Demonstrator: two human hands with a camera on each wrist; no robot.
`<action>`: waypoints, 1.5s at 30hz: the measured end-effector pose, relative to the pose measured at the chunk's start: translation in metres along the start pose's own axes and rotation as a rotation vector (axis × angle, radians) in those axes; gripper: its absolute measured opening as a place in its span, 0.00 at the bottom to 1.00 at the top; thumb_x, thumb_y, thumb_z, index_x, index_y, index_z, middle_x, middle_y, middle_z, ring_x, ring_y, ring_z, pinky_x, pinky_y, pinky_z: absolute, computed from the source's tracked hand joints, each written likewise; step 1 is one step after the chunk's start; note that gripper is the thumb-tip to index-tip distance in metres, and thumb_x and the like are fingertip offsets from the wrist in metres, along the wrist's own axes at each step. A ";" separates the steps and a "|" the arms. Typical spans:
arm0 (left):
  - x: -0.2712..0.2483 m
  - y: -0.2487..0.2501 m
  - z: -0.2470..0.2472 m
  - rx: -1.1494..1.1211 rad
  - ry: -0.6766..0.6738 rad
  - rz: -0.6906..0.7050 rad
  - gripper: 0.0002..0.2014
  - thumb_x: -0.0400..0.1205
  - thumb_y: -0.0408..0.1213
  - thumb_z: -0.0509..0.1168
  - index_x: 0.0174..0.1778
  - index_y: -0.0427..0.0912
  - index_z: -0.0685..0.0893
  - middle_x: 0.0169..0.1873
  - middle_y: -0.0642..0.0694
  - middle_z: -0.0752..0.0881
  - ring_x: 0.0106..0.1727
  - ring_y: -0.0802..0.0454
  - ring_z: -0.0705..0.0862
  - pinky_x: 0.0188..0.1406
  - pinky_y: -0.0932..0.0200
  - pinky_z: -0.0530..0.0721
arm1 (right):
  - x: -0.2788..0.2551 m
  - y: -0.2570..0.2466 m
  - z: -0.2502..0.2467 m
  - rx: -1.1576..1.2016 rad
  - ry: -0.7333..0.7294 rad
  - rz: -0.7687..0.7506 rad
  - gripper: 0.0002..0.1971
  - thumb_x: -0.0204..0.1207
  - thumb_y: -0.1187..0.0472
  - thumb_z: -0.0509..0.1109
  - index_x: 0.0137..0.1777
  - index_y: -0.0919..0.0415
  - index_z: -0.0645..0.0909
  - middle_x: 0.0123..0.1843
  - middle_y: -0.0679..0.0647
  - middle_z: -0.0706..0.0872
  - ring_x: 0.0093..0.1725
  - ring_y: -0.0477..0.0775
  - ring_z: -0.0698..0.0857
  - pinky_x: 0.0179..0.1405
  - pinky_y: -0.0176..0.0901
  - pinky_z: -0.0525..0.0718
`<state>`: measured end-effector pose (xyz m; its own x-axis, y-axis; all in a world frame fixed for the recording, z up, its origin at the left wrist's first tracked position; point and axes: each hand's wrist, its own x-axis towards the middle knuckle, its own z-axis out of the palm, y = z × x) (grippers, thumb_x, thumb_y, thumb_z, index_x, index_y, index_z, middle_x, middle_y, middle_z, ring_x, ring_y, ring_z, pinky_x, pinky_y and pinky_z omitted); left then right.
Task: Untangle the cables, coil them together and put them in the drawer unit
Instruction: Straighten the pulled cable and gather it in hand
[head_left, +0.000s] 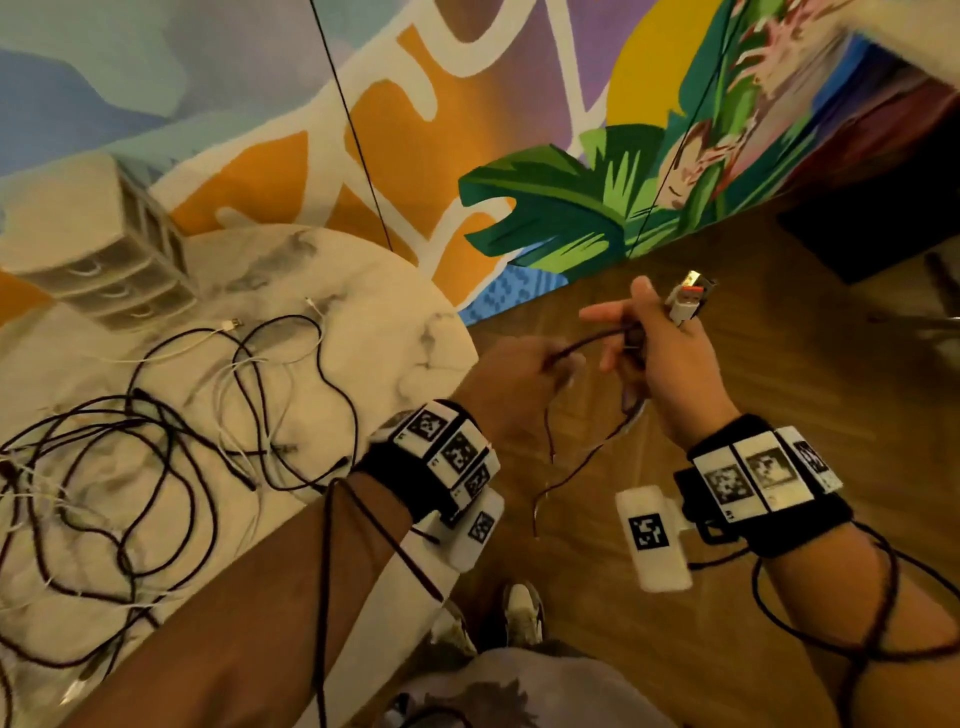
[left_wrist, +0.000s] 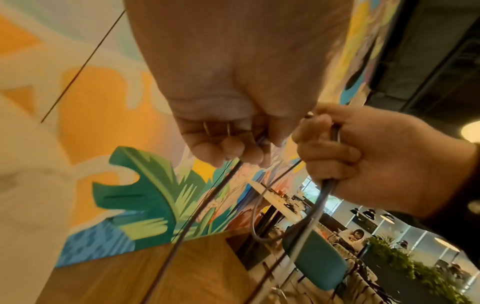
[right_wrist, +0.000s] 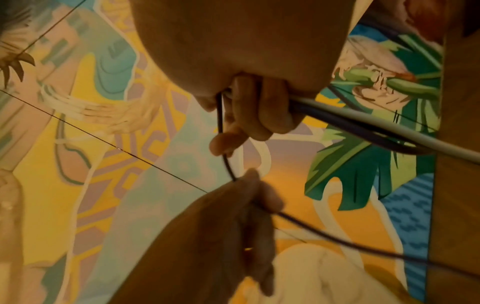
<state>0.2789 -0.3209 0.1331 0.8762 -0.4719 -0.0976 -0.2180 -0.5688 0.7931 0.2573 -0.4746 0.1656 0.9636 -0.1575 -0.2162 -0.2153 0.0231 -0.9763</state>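
Observation:
My left hand (head_left: 530, 371) pinches a dark cable (head_left: 587, 343) that runs across to my right hand (head_left: 657, 353), both held over the floor to the right of the table. The right hand grips a small coil of dark and white cable (right_wrist: 363, 121), with a white USB plug (head_left: 688, 299) sticking up past its fingers. In the left wrist view the left fingers (left_wrist: 228, 148) curl on the dark cable (left_wrist: 202, 209), and loops hang below the right hand (left_wrist: 363, 156). A tangle of black and white cables (head_left: 171, 431) lies on the marble table (head_left: 415, 312). The white drawer unit (head_left: 104, 244) stands at the table's back left.
A painted mural wall (head_left: 467, 130) stands behind the table. Wooden floor (head_left: 779, 364) spreads to the right, with my shoes (head_left: 522, 613) below. A teal chair (left_wrist: 317, 261) and distant tables show in the left wrist view. Sensor cables trail along both forearms.

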 end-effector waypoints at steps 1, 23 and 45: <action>0.001 0.004 -0.003 0.035 0.041 0.026 0.18 0.84 0.46 0.58 0.37 0.37 0.82 0.33 0.42 0.85 0.35 0.48 0.82 0.40 0.50 0.78 | 0.002 0.001 -0.009 -0.010 0.019 -0.011 0.28 0.85 0.43 0.51 0.45 0.62 0.88 0.21 0.56 0.80 0.14 0.46 0.66 0.14 0.34 0.60; 0.031 0.056 0.067 -0.633 -0.084 0.042 0.08 0.79 0.36 0.59 0.47 0.38 0.80 0.40 0.44 0.81 0.42 0.50 0.80 0.44 0.53 0.80 | -0.006 -0.009 -0.034 0.003 -0.077 -0.057 0.26 0.85 0.47 0.53 0.55 0.68 0.84 0.44 0.61 0.86 0.23 0.40 0.80 0.17 0.29 0.73; 0.012 0.129 -0.038 0.463 0.255 0.476 0.13 0.79 0.46 0.61 0.27 0.52 0.73 0.16 0.60 0.62 0.18 0.63 0.63 0.22 0.65 0.55 | 0.017 0.205 -0.047 -0.041 0.190 0.596 0.14 0.81 0.57 0.67 0.33 0.58 0.73 0.27 0.52 0.69 0.26 0.50 0.68 0.27 0.40 0.71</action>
<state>0.2779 -0.3741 0.2571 0.7010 -0.6005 0.3846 -0.7131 -0.5943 0.3718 0.2225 -0.5190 -0.0382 0.6318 -0.3021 -0.7138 -0.7165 0.1238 -0.6866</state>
